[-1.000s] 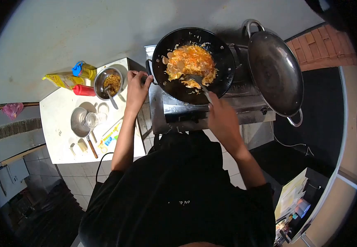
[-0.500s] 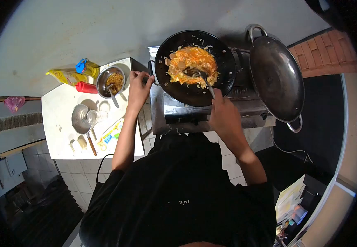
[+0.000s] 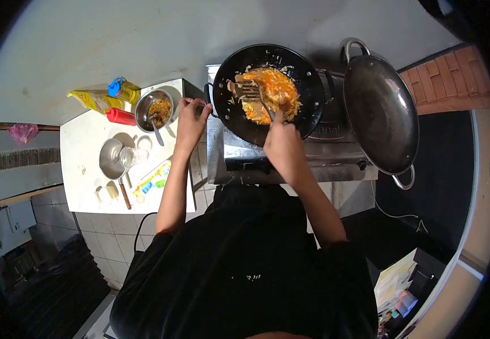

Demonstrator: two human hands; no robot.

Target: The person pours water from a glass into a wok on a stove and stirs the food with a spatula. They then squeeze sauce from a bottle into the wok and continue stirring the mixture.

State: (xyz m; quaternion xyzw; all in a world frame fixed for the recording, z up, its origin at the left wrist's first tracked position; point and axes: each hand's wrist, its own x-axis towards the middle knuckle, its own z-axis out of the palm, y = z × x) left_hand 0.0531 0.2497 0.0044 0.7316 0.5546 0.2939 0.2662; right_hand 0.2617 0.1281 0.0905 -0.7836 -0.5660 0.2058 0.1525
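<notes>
A black wok [image 3: 239, 127] sits on the stove, holding an orange mix of egg, shredded vegetables and round slices [image 3: 281, 86]. My left hand [image 3: 193, 123] is closed at the wok's left side handle, its fingertips pressed against it. In my right hand [image 3: 284, 144] is the handle of a slotted metal spatula [image 3: 250, 90]. The spatula's head lies in the left part of the food, touching it. Some pale bits cling to the wok's inner wall.
A large empty pan [image 3: 378, 113] leans at the right of the gas stove [image 3: 313, 161]. On the white table [image 3: 81, 164] stand a steel bowl [image 3: 139, 113] with a spoon, a saucepan [image 3: 109, 155], a glass [image 3: 127, 157], a red bottle [image 3: 121, 117] and a yellow packet [image 3: 95, 101].
My right hand has moved left with the spatula, whose head went from mid-food to the left side. The food has shifted right and bunched up. My left hand stays at the handle.
</notes>
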